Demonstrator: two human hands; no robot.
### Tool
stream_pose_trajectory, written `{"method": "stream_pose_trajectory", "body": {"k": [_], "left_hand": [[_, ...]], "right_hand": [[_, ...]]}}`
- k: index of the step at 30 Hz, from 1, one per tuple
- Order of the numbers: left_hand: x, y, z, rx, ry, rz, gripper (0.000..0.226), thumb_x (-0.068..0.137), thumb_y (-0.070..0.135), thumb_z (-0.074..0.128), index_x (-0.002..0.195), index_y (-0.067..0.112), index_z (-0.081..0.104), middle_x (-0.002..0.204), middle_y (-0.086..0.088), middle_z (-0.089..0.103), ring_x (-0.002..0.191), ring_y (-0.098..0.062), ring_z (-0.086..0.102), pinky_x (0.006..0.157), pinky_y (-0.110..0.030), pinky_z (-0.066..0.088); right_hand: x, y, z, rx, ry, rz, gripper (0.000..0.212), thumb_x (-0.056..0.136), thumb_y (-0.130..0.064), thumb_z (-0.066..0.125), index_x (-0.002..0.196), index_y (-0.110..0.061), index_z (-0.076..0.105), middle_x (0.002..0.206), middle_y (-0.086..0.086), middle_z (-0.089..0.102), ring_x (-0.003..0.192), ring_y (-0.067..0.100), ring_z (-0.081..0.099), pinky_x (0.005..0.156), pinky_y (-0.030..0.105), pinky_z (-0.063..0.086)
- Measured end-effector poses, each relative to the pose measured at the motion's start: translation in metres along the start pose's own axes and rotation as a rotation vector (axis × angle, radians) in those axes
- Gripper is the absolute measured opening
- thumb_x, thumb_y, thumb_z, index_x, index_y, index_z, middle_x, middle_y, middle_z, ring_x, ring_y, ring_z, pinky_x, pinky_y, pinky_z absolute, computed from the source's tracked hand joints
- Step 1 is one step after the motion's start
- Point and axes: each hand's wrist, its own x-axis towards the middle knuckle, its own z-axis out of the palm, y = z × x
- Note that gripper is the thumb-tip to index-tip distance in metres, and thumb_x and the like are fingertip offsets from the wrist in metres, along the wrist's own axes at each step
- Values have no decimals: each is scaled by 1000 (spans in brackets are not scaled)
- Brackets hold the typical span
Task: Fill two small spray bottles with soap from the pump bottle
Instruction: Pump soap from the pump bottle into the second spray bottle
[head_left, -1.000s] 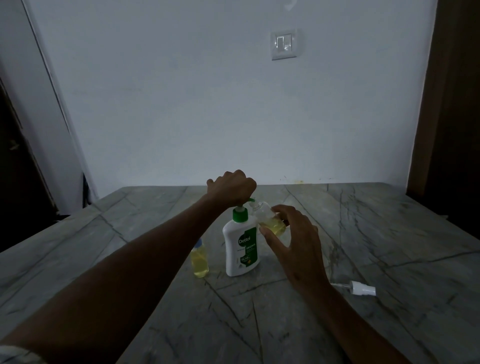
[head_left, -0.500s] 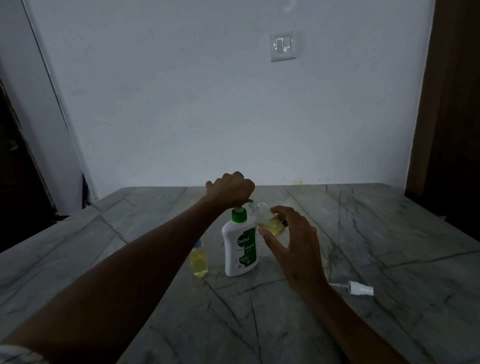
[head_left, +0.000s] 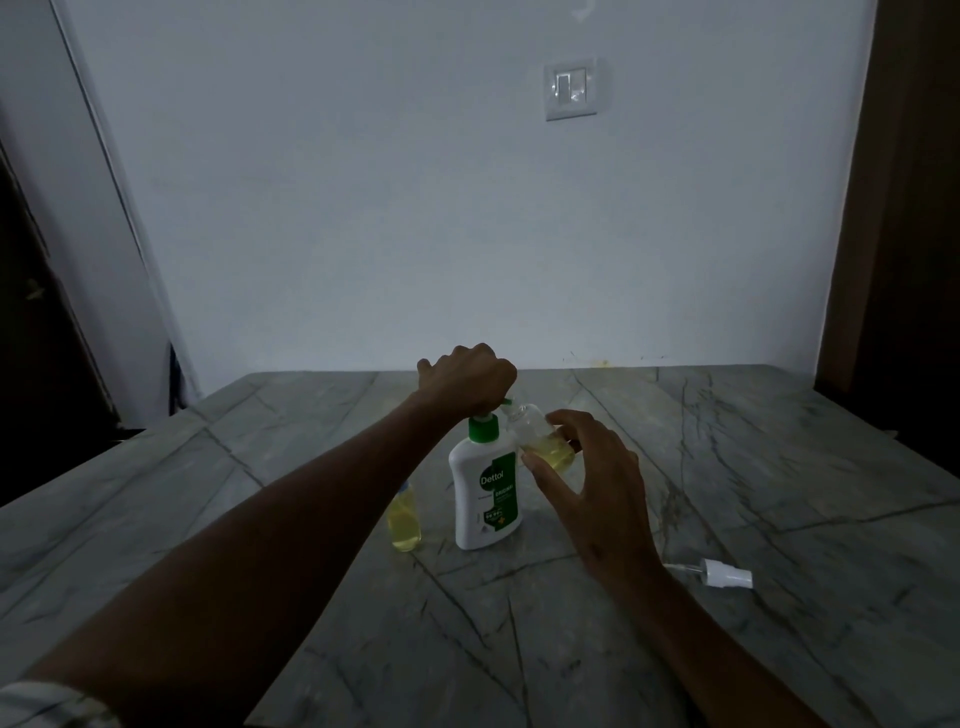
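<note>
1. A grey veined stone table (head_left: 753, 467) fills the lower half of the frame, with a pale wall behind it and a light switch (head_left: 570, 89) in the upper right. A dark door frame runs down the right edge.
2. The left forearm crosses from the lower left toward the centre and hides part of the filled spray bottle (head_left: 404, 519), which stands just left of the pump bottle.
3. Count: one pump bottle, two small spray bottles, one loose spray cap (head_left: 724, 573) lying on its side at the lower right, well apart from the bottles.
4. The pump bottle (head_left: 485, 493) stands upright at the centre: white body, green collar and a green label reading Dettol.
5. The left hand (head_left: 467, 376) is clenched in a fist over the pump head, resting on top of it.
6. The right hand (head_left: 597, 483) grasps the open spray bottle (head_left: 540, 439) between thumb and fingertips, tilted, its mouth up against the green spout; yellow liquid sits in its lower part.
</note>
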Motion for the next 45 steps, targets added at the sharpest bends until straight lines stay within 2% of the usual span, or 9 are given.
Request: {"method": "stream_pose_trajectory", "body": {"k": [9,16,19,22,26,33,38,41,45], "left_hand": [[0,3,-4,-164,-42,-92,21,76,33,35,72,16,45,94,-5,52,77,-18,46,83,-48,33],[1,0,3,-43,-31,-40,29,97,22,47,69,17,41,87,-1,44,74,-17,42,84,-52,36],[-5,3,-3,-57,-58,-50,24,81,36,37,69,16,42,96,-6,51,76,-17,45,84,-53,38],[-8,4,-7,-114,-71,-66,29,80,37,35,79,14,52,109,-4,60,95,-21,54,96,-55,42],[-5,5,-9,-223,-64,-99,35,69,37,34,82,14,58,101,-6,66,94,-27,63,99,-52,45],[-6,3,-5,-54,-85,-24,27,95,27,45,70,17,45,92,-2,51,91,-26,55,99,-60,47],[-6,2,-4,-31,-81,-1,29,96,30,45,69,19,42,89,0,47,85,-23,53,98,-59,47],[-5,2,-6,-86,-86,-14,25,91,32,42,72,18,47,91,-1,51,86,-23,55,99,-57,48],[-2,2,-7,-204,-61,-83,28,89,29,42,90,11,64,106,-7,63,99,-27,59,97,-50,41]], "right_hand": [[-1,-1,2,22,-6,14,54,88,-68,52,127,-32,55,116,-13,63,102,5,58,95,45,49],[1,-1,2,9,-4,18,50,89,-65,56,127,-33,54,114,-22,56,101,2,56,96,43,48],[1,-1,1,8,-11,16,50,89,-64,56,128,-32,54,115,-18,59,102,3,56,96,43,47],[0,-3,0,21,-18,20,52,88,-65,54,127,-31,55,116,-14,62,103,4,57,97,43,47],[0,-2,1,23,-22,24,53,88,-67,53,128,-32,55,116,-16,61,103,3,57,97,42,47],[1,-4,1,21,-13,14,52,88,-67,53,128,-32,54,114,-21,56,101,1,56,95,41,48],[1,-5,-1,38,-16,22,55,87,-69,53,128,-32,54,115,-15,61,102,3,57,96,47,48],[1,-5,-1,37,-23,33,58,86,-71,51,128,-31,55,116,-15,62,102,4,58,96,48,49],[2,-3,1,38,-23,33,57,86,-71,52,128,-32,55,114,-21,57,101,2,57,96,45,49]]}}
